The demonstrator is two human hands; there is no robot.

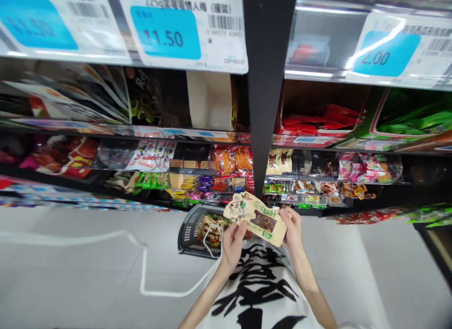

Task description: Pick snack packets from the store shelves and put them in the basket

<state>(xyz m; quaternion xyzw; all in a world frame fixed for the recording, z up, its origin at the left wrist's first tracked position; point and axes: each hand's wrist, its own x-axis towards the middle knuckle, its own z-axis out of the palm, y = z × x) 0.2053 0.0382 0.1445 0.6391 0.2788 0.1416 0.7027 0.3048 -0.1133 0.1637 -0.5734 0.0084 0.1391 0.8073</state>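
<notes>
Between my two hands is a beige snack packet with green lettering, a small drawing and a window showing dark brown pieces. My left hand pinches its lower left edge, thumb on the front. On the opposite end, my right hand is closed on the upper right corner. The packet is held up in front of my body, tilted down toward the right. Below and left of it, a dark shopping basket holds several packets, partly hidden by my left hand and a white cable.
Shelves of packaged snacks run across in front of me, split by a black upright post. Price labels line the top shelf edge, close to the camera. A white cable loops across the grey floor.
</notes>
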